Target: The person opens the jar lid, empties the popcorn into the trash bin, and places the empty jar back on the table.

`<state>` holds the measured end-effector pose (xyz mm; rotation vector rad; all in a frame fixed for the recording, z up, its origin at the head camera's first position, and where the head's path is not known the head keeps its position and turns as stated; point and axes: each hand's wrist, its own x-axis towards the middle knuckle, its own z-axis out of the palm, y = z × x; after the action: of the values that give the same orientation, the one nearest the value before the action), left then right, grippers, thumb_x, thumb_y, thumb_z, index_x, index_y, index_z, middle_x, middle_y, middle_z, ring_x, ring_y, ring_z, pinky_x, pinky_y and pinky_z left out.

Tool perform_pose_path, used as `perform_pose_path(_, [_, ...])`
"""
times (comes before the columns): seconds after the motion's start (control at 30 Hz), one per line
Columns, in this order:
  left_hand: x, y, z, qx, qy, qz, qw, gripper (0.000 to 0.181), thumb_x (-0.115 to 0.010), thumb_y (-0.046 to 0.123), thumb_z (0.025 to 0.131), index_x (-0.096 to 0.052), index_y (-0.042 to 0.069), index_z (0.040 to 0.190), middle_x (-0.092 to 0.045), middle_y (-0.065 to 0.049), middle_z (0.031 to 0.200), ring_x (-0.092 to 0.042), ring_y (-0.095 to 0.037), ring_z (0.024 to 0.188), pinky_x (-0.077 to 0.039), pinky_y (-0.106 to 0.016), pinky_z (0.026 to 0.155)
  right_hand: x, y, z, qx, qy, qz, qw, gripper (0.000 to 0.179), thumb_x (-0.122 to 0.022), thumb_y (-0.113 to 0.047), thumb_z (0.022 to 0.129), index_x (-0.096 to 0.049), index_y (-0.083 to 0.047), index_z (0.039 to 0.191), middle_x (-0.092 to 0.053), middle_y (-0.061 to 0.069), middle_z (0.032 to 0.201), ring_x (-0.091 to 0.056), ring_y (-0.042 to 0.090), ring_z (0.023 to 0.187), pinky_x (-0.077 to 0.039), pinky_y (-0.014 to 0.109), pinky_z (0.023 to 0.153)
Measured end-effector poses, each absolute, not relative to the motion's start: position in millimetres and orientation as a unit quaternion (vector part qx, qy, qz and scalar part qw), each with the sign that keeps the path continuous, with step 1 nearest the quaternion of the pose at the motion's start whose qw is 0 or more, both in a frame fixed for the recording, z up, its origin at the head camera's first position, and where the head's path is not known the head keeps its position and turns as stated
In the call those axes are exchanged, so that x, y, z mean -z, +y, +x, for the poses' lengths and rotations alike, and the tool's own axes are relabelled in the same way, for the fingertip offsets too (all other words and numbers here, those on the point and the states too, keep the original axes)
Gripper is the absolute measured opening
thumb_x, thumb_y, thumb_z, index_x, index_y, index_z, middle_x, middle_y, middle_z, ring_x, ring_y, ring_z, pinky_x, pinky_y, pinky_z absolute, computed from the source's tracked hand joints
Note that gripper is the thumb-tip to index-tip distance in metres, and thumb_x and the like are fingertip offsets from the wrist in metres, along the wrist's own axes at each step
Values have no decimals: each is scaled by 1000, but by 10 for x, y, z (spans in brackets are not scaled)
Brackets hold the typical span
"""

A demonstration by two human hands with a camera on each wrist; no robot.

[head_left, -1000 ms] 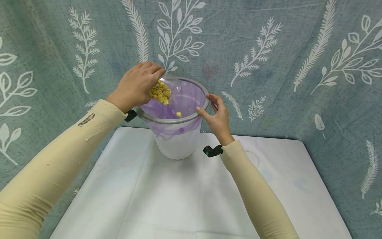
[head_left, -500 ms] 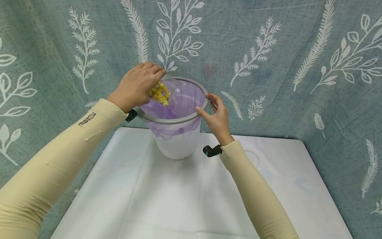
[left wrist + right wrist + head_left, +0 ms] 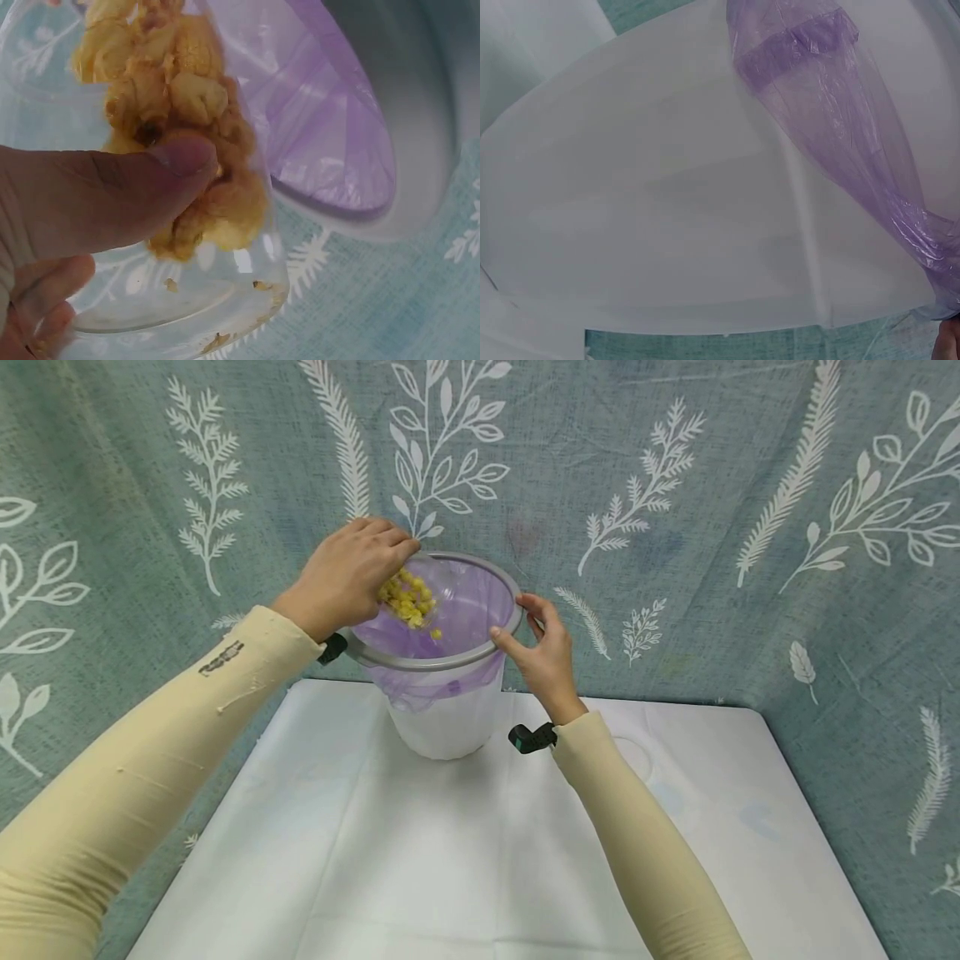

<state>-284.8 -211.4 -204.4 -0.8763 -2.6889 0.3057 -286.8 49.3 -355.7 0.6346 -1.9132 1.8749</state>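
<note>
One more yellow piece [image 3: 436, 633] has dropped free of the tipped container since half a second ago and hangs in mid-air inside the bin's mouth, while both hands have kept their places at the rim

A table [image 3: 420, 860] under a white cloth stands against a teal backdrop [image 3: 675, 485] printed with white leaves. At its far edge sits a white bin [image 3: 446, 722], upright, its mouth facing up and ringed by a grey rim [image 3: 420, 662]. A purple liner bag [image 3: 480, 602] fills the bin's inside and folds over the outside below the rim; the right wrist view shows that fold lying against the white wall. What lies at the bottom of the bag cannot be seen.

The left hand [image 3: 347, 575] grips a clear plastic container [image 3: 225, 292] over the far left part of the rim, thumb pressed on its wall and fingers curled over the top. The container is tipped so that its long axis slants down and its open mouth points into the bin, base raised toward the hand. A clump of yellow food pieces [image 3: 405, 597] sits at its mouth, with crumbs stuck to the inner wall near the base.

The right hand [image 3: 543, 652] rests at the rim's right side, fingers loosely bent, thumb tip touching the grey ring
</note>
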Motion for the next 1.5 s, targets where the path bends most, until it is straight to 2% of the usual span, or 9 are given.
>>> perform_pose_path(0.1, [2052, -2111, -2856, -108, -933, -308, 154, 71, -70, -16, 79, -52, -7, 148, -56, -27, 146, -44, -45, 141, -28, -58, 123, 3555, 496, -2872, -667, -684, 224, 192, 65, -79, -3, 94, -44, 12, 147, -48, 29, 151, -43, 36, 147, -30, 41, 125])
perform_pose_path(0.27, [2050, -2105, -2863, -114, -929, -311, 163, 73, -69, -16, 80, -50, -8, 150, -54, -28, 148, -45, -45, 141, -29, -58, 123, 3606, 512, -2921, -660, -691, 222, 196, 66, -81, -11, 94, -47, 8, 148, -51, 21, 151, -46, 27, 145, -32, 31, 123])
perform_pose_path(0.4, [2037, -2099, -2865, -121, -928, -312, 166, 72, -66, -16, 80, -49, -8, 150, -54, -28, 149, -44, -45, 142, -29, -57, 123, 3603, 513, -2922, -655, -696, 218, 197, 66, -81, -12, 94, -47, 6, 148, -52, 20, 151, -47, 23, 144, -33, 29, 122])
perform_pose_path(0.67, [2030, -2074, -2873, -137, -922, -321, 170, 72, -68, -16, 81, -49, -9, 150, -53, -28, 150, -44, -44, 142, -29, -55, 124, 3607, 517, -2930, -655, -697, 217, 196, 66, -81, -12, 94, -47, 7, 148, -52, 20, 150, -47, 23, 144, -33, 29, 122])
perform_pose_path(0.97, [2010, -2032, -2854, -146, -916, -336, 166, 70, -71, -17, 80, -52, -9, 147, -55, -26, 147, -45, -43, 141, -28, -53, 125, 3600, 516, -2927, -656, -696, 217, 196, 66, -81, -11, 94, -48, 7, 147, -53, 20, 150, -47, 23, 144, -33, 38, 124])
perform_pose_path(1.2, [1988, -1982, -2844, -153, -913, -339, 169, 69, -73, -17, 78, -55, -9, 144, -58, -26, 144, -46, -43, 139, -29, -53, 124, 3603, 518, -2927, -655, -696, 218, 198, 65, -81, -12, 94, -48, 7, 147, -53, 19, 150, -47, 24, 144, -34, 29, 122])
perform_pose_path(1.4, [1987, -1968, -2840, -156, -912, -339, 173, 64, -73, -16, 80, -57, -9, 141, -60, -26, 141, -48, -43, 138, -30, -53, 123, 3606, 517, -2923, -660, -692, 219, 194, 66, -81, -12, 94, -48, 6, 147, -52, 20, 151, -46, 25, 144, -33, 38, 124])
perform_pose_path(1.5, [1990, -1966, -2840, -157, -911, -339, 176, 61, -72, -17, 80, -59, -9, 139, -61, -26, 140, -50, -43, 137, -31, -53, 123, 3603, 512, -2922, -659, -694, 218, 194, 66, -81, -12, 94, -48, 7, 147, -52, 20, 150, -46, 24, 144, -33, 38, 124])
